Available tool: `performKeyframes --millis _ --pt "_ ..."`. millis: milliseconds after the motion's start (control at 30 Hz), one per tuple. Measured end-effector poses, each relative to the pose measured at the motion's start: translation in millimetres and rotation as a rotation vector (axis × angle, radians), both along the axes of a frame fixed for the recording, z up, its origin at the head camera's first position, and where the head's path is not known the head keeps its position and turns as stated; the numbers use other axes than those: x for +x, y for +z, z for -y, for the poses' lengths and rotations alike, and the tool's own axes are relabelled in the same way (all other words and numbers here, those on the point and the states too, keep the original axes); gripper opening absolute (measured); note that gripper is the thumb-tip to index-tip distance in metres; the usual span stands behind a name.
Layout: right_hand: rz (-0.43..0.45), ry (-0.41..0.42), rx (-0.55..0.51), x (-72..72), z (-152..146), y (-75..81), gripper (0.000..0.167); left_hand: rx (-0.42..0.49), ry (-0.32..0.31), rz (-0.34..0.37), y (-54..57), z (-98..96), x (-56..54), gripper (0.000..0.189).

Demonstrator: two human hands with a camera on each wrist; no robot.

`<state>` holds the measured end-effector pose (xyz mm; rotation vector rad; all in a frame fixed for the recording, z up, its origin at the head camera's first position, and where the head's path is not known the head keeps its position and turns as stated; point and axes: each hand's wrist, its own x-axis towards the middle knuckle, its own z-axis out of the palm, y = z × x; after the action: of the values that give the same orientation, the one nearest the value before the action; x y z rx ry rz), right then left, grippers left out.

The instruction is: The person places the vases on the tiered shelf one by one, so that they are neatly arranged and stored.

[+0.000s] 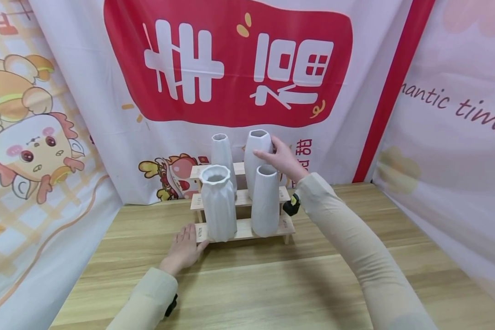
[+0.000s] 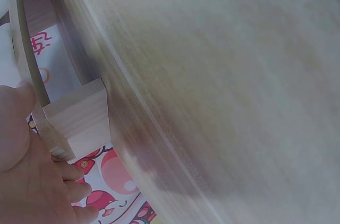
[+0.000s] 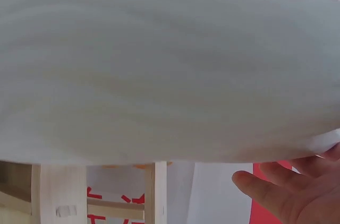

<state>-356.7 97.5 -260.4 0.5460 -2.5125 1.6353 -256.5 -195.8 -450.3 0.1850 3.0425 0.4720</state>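
A three-step wooden stand (image 1: 244, 228) holds several white vases. My left hand (image 1: 184, 251) holds the left end of its lowest step, thumb at the front edge; the left wrist view shows the fingers around the board end (image 2: 53, 141). My right hand (image 1: 283, 158) grips the upper part of the faceted back right vase (image 1: 252, 167), thumb across its front. Before it stands a smooth tapered vase (image 1: 266, 206), hiding its lower part. A pleated vase with a wavy rim (image 1: 218, 211) is at front left, a slim one (image 1: 221, 153) behind. One white vase surface (image 3: 159, 75) fills the right wrist view.
The stand is on a wood-grain table (image 1: 247, 284), close to a back curtain (image 1: 86, 91) with a red printed panel. Printed cloth (image 1: 445, 151) hangs along the right side, and more cloth (image 1: 37, 220) along the left.
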Motion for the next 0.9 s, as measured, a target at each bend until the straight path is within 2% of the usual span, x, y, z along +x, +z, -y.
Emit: performKeyframes --millis 233,567,900 --pt "-0.022 0.000 0.034 0.1 -7 2.2 0.068 0.009 0.001 0.017 0.1 0.1 -0.9 0.077" --pt "-0.039 -0.051 0.127 8.2 -20 6.1 0.076 0.011 0.002 0.020 1.7 -0.3 0.4 0.077" --pt "-0.072 -0.100 0.179 13.3 -39 5.3 0.076 0.015 0.007 0.026 2.8 -1.1 1.9 0.077"
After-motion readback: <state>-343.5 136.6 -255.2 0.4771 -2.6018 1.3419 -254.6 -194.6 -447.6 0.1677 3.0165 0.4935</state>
